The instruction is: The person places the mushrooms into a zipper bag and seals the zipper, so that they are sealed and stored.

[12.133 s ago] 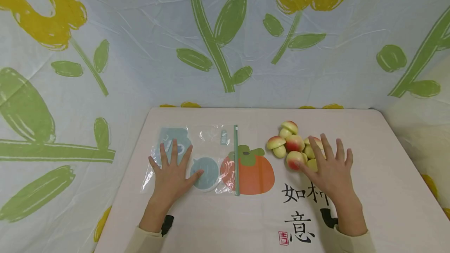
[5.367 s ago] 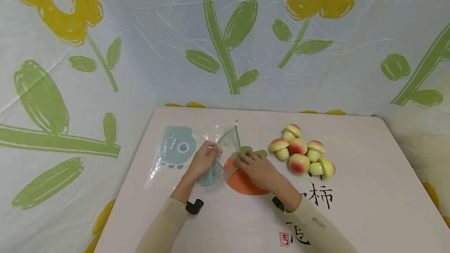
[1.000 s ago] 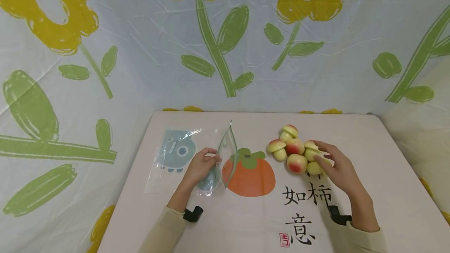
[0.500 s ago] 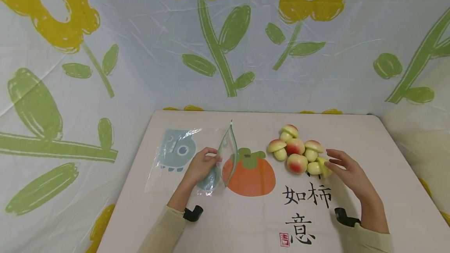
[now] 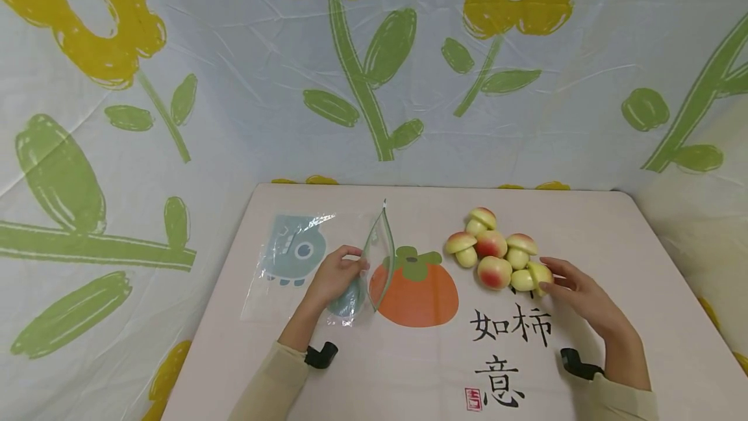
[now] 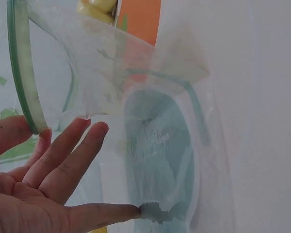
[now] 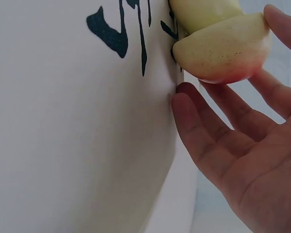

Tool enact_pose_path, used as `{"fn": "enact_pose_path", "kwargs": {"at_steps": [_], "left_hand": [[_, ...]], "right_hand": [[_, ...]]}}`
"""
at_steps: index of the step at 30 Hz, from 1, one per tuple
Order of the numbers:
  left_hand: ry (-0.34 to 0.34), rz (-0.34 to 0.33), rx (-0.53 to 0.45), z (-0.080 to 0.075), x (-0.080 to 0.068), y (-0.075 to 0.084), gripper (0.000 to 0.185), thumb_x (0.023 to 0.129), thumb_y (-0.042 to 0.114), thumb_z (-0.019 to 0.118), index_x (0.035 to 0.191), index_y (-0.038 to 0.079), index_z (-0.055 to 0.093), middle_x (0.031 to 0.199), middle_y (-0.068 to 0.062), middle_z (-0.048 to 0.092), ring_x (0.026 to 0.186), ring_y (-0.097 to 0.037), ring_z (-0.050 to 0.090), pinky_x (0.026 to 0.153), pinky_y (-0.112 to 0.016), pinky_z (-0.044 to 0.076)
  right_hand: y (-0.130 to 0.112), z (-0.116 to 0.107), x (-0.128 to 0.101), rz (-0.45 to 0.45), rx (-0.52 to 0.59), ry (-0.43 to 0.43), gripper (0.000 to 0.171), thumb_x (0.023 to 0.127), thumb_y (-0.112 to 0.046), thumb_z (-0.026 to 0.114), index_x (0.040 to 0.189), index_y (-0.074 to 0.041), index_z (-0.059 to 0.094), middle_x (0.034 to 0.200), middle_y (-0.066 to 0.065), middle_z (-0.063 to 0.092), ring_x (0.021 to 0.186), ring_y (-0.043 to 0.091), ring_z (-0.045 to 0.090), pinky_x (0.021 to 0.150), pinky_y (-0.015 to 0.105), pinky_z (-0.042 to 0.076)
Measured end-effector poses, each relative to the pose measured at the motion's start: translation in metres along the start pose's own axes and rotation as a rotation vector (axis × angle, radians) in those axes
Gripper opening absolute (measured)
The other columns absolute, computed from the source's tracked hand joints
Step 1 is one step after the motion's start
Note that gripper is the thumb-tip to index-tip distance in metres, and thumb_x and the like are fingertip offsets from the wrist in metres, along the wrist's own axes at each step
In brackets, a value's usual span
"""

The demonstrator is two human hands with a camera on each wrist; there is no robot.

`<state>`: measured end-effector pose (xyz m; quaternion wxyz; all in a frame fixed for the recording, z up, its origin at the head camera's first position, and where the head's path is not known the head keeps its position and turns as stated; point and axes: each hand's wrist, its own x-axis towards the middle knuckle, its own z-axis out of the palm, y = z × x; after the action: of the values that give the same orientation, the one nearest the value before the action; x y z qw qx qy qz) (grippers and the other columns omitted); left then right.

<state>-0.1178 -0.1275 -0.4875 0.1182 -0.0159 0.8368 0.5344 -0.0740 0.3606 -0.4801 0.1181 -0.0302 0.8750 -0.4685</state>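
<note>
The left hand [image 5: 336,273] pinches the rim of the clear bag [image 5: 310,258], propping its mouth open toward the toy mushrooms [image 5: 497,252]. The right hand's [image 5: 575,291] fingers [image 7: 203,131] close loosely around the nearest mushroom [image 7: 225,46], which lies on the worktop [image 5: 409,369].

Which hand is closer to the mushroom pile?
Right. The right hand touches the nearest mushroom of the pile, fingers around its cap. The left hand is far off, holding the bag open.
</note>
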Motion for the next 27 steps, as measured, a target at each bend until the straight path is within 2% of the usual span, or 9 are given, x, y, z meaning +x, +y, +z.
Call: {"fn": "enact_pose_path", "kwargs": {"at_steps": [3,5,7,12,21,27], "left_hand": [[0.001,-0.002,0.000,0.000,0.000,0.000,0.028,0.094,0.028,0.067,0.117,0.011,0.066,0.097,-0.005,0.074,0.091,-0.021,0.068,0.085,-0.049,0.050],[0.000,-0.006,0.000,0.000,0.000,-0.001,0.028,0.094,0.028,0.067,0.117,0.011,0.066,0.098,-0.005,0.074,0.091,-0.021,0.068,0.085,-0.049,0.050],[-0.001,-0.012,0.000,0.000,0.000,-0.001,0.028,0.095,0.029,0.067,0.117,0.012,0.066,0.098,-0.005,0.074,0.091,-0.021,0.068,0.085,-0.049,0.050],[0.000,-0.017,0.003,0.000,-0.001,-0.001,0.029,0.095,0.029,0.067,0.117,0.012,0.065,0.098,-0.005,0.073,0.091,-0.021,0.067,0.084,-0.049,0.050],[0.001,-0.012,-0.010,0.000,-0.001,-0.002,0.030,0.094,0.029,0.068,0.118,0.011,0.065,0.099,-0.006,0.073,0.092,-0.021,0.067,0.086,-0.050,0.049],[0.003,-0.010,0.000,-0.001,-0.001,0.000,0.030,0.093,0.028,0.069,0.117,0.011,0.066,0.100,-0.007,0.073,0.093,-0.022,0.067,0.085,-0.049,0.049]], "right_hand": [[0.001,0.001,0.000,-0.003,0.000,0.000,0.059,0.100,-0.023,0.063,0.149,-0.001,0.038,0.145,0.022,0.041,0.116,0.019,0.047,0.090,0.053,0.039],[0.002,0.001,-0.001,-0.007,-0.001,0.005,0.059,0.100,-0.023,0.064,0.149,-0.002,0.039,0.143,0.020,0.043,0.112,0.008,0.047,0.089,0.047,0.040],[0.004,0.002,-0.001,-0.023,0.002,0.013,0.057,0.099,-0.021,0.065,0.148,-0.003,0.041,0.141,0.017,0.045,0.109,0.004,0.048,0.089,0.039,0.041],[0.008,0.003,-0.001,-0.066,0.024,0.028,0.053,0.099,-0.016,0.066,0.145,-0.002,0.045,0.135,0.010,0.050,0.107,0.002,0.053,0.083,0.018,0.042],[0.011,0.006,-0.002,-0.072,0.049,0.044,0.052,0.098,-0.015,0.066,0.143,0.001,0.046,0.134,0.012,0.050,0.106,0.000,0.054,0.083,0.015,0.043],[0.007,0.005,-0.006,-0.085,0.063,0.059,0.050,0.097,-0.015,0.068,0.140,0.001,0.049,0.126,-0.009,0.055,0.105,-0.001,0.057,0.083,0.014,0.043]]}}
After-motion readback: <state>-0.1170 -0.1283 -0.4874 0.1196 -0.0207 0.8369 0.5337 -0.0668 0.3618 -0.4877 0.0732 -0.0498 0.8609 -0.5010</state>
